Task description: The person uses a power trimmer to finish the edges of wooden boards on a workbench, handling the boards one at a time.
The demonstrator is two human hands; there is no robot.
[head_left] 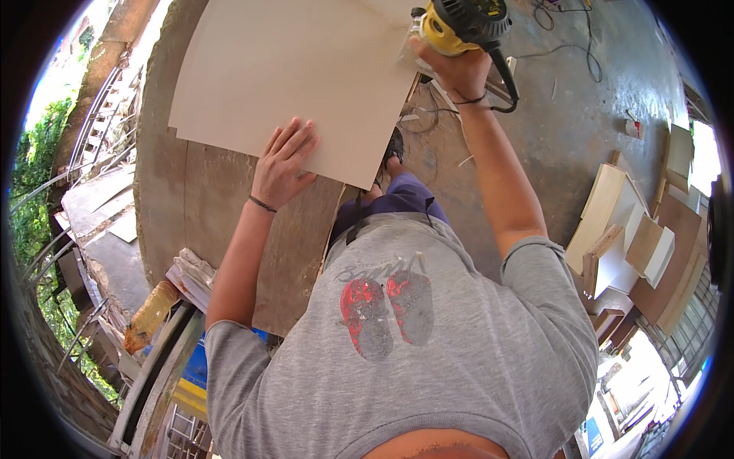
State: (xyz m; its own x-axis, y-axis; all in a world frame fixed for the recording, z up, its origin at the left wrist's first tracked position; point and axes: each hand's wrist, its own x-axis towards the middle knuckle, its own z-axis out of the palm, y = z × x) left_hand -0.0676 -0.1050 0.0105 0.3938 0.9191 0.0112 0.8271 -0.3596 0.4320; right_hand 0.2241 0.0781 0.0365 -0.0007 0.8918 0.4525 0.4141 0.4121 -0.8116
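Note:
A large pale laminate sheet (pixel 283 73) lies flat on a brown wooden workbench (pixel 218 187) in front of me. My left hand (pixel 283 164) rests on the sheet near its close edge, palm down with fingers stretched out. At the sheet's right edge, toward the far end, my right hand (pixel 462 75) is closed around a yellow and black trim router (pixel 445 32). Its black cord (pixel 507 76) curves down beside my right wrist. The router's bit cannot be seen.
White and wooden box parts and boards (pixel 612 218) are stacked on the floor at right. Cables (pixel 585 53) trail across the concrete floor (pixel 535 130). Offcuts (pixel 115 191) lie left of the bench. Rags (pixel 195 268) sit at its near left corner.

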